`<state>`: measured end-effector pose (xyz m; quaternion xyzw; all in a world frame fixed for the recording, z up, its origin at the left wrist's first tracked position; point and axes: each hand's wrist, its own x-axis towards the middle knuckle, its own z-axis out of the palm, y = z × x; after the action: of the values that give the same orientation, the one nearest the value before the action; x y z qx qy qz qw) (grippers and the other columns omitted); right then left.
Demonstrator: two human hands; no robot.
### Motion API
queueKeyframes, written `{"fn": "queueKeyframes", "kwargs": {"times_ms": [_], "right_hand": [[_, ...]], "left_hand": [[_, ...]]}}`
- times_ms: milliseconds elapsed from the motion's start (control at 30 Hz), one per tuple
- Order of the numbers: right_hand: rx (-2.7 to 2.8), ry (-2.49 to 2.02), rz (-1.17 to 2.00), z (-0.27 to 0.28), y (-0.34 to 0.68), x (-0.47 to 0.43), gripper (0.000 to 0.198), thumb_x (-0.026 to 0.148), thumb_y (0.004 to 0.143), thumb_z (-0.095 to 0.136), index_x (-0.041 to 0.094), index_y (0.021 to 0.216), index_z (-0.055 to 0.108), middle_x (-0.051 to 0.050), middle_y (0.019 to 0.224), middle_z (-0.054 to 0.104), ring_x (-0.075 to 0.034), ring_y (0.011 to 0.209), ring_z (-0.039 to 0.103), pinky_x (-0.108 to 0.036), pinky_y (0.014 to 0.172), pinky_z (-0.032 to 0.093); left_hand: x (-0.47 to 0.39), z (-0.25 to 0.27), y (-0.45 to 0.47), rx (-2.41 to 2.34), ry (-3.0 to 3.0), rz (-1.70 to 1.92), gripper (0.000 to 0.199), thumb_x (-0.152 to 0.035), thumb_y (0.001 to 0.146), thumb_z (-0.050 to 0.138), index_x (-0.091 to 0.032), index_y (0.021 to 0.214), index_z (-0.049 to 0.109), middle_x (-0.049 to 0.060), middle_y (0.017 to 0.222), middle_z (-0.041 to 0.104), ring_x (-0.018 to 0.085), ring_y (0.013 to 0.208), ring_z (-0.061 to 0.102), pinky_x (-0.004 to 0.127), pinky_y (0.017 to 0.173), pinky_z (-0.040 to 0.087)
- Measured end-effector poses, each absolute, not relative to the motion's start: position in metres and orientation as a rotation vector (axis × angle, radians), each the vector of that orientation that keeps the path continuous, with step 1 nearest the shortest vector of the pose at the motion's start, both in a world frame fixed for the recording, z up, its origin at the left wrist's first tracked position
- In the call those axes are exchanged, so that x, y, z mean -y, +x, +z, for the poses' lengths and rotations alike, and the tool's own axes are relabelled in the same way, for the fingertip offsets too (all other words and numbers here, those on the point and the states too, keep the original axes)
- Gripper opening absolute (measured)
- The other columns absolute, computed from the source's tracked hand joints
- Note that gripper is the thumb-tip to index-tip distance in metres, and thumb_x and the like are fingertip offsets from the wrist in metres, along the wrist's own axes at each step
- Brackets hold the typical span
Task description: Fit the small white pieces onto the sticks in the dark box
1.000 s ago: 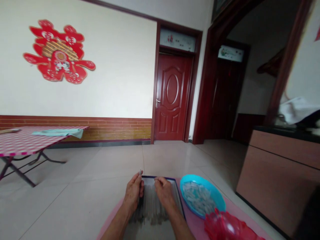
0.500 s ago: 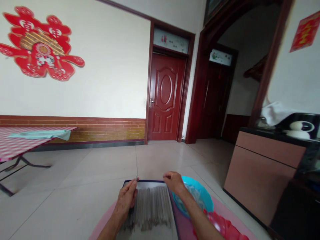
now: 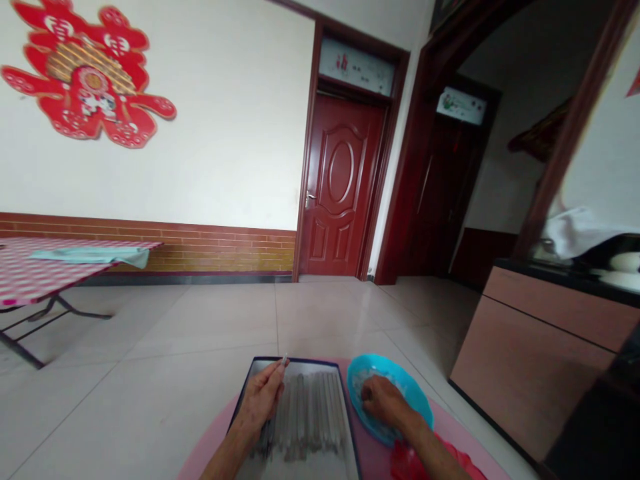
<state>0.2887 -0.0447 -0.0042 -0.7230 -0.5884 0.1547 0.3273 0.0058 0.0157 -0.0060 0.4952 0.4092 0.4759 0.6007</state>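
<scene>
My left hand (image 3: 261, 395) is closed on a thin, pale stick (image 3: 285, 359), whose tip shows above the thumb and forefinger. It hovers over the left side of a shallow dark-rimmed box (image 3: 352, 421). Inside the box a row of long, thin greyish sticks (image 3: 313, 410) lies side by side. My right hand (image 3: 386, 399) reaches down into a round blue bowl (image 3: 419, 393), fingers curled among small clear, whitish pieces (image 3: 361, 381). What its fingertips grip, if anything, is hidden.
Box and bowl stand on a round pink surface (image 3: 213, 433). A crumpled red plastic item (image 3: 407, 461) lies under my right forearm. At left is a folding table (image 3: 65, 277) with a checked cover; a brown cabinet (image 3: 540, 340) stands at right.
My right hand has moved from above the box's far right corner down into the blue bowl. My left hand still grips the stick. The camera view has turned slightly.
</scene>
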Motion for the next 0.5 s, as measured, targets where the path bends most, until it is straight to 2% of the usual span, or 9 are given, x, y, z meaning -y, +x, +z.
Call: {"fn": "queueKeyframes", "kwargs": {"times_ms": [200, 300, 433, 500], "right_hand": [[1.655, -1.932, 0.241, -0.008, 0.295, 0.047, 0.017, 0.006, 0.053, 0.06, 0.021, 0.059, 0.066, -0.005, 0.069, 0.066, -0.021, 0.072, 0.056, -0.031, 0.071, 0.035], [1.619, -1.908, 0.184, 0.004, 0.292, 0.041, 0.009, 0.014, 0.06, 0.06, 0.022, 0.059, 0.064, -0.003, 0.065, 0.065, -0.021, 0.069, 0.057, -0.032, 0.072, 0.038], [1.343, -1.645, 0.442, 0.033, 0.256, 0.029, 0.006, 0.028, 0.061, 0.064, 0.023, 0.06, 0.065, -0.001, 0.062, 0.065, -0.021, 0.066, 0.059, -0.032, 0.068, 0.043], [1.073, -1.446, 0.672, 0.042, 0.226, 0.023, 0.023, 0.034, 0.058, 0.069, 0.021, 0.077, 0.068, 0.0, 0.062, 0.065, -0.02, 0.064, 0.061, -0.03, 0.061, 0.045]], "left_hand": [[-0.016, -0.013, 0.008, -0.912, 1.198, 1.115, 0.061, -0.067, 0.066, 0.064, -0.014, 0.098, 0.068, -0.009, 0.044, 0.036, 0.006, 0.037, 0.025, 0.019, 0.037, 0.017], [-0.016, -0.015, 0.01, -0.884, 1.247, 1.134, 0.051, -0.062, 0.068, 0.066, -0.015, 0.085, 0.069, -0.008, 0.043, 0.038, 0.007, 0.038, 0.027, 0.02, 0.039, 0.018], [-0.014, -0.015, 0.017, -0.826, 1.359, 1.147, 0.04, -0.053, 0.071, 0.067, -0.017, 0.055, 0.061, -0.005, 0.043, 0.042, 0.008, 0.041, 0.031, 0.021, 0.042, 0.023], [-0.013, -0.014, 0.022, -0.833, 1.387, 1.167, 0.037, -0.047, 0.072, 0.067, -0.017, 0.052, 0.06, -0.004, 0.043, 0.044, 0.009, 0.042, 0.033, 0.021, 0.042, 0.025]]}}
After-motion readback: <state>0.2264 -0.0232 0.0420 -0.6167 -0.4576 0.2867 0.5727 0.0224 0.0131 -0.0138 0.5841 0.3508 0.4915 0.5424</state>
